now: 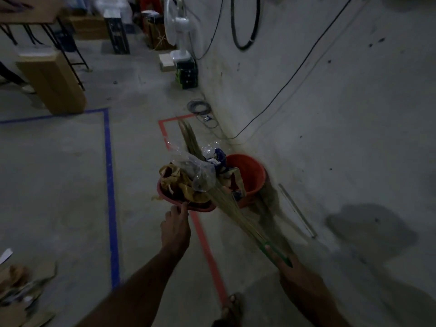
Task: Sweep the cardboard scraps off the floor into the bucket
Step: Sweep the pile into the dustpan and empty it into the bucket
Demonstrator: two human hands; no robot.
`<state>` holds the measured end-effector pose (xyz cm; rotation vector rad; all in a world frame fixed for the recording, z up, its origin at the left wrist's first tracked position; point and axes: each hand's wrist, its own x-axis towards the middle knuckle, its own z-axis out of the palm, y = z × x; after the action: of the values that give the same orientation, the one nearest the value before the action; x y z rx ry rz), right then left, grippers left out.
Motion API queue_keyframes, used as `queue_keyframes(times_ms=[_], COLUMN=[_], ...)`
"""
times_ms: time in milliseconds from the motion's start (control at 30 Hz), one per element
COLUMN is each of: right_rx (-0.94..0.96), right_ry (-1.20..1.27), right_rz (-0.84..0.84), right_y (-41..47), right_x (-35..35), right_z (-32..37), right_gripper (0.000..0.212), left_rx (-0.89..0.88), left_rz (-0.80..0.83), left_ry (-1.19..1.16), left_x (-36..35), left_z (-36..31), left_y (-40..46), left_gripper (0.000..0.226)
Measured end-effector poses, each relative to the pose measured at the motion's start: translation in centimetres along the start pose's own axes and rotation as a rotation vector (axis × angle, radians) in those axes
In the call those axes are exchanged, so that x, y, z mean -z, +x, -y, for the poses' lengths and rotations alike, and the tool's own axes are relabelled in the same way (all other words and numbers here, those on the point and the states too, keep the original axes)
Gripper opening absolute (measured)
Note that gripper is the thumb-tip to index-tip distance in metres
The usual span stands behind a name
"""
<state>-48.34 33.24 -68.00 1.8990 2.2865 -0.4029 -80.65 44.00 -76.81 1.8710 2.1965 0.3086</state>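
My left hand (175,226) grips the near rim of a red dustpan (165,197) held above the floor. The pan is piled with brown cardboard scraps (174,182) and crumpled clear plastic (200,171). Just right of the pan, an orange bucket (250,173) stands against the wall, with some scraps at its near rim. My right hand (286,263) holds the green handle of a straw broom (226,204), whose bristles press across the pile on the pan.
More cardboard scraps (21,293) lie on the floor at the lower left. Blue tape (109,185) and red tape (205,244) mark lines on the concrete. A cardboard box (54,83), a table, a white fan (180,27) and coiled cables (199,107) stand farther off.
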Motion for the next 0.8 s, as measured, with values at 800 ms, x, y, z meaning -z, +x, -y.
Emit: queue_keyframes(times_ms=[800], right_rx=[-0.127], right_ry=[-0.079], right_rz=[0.270], right_y=[22.6], right_x=[4.1], right_z=[-18.2], right_gripper=[0.112], left_rx=[0.013], left_rz=[0.198], left_ry=[-0.090], left_x=[-12.4], left_z=[-15.6], left_y=[24.2], left_gripper=[0.046])
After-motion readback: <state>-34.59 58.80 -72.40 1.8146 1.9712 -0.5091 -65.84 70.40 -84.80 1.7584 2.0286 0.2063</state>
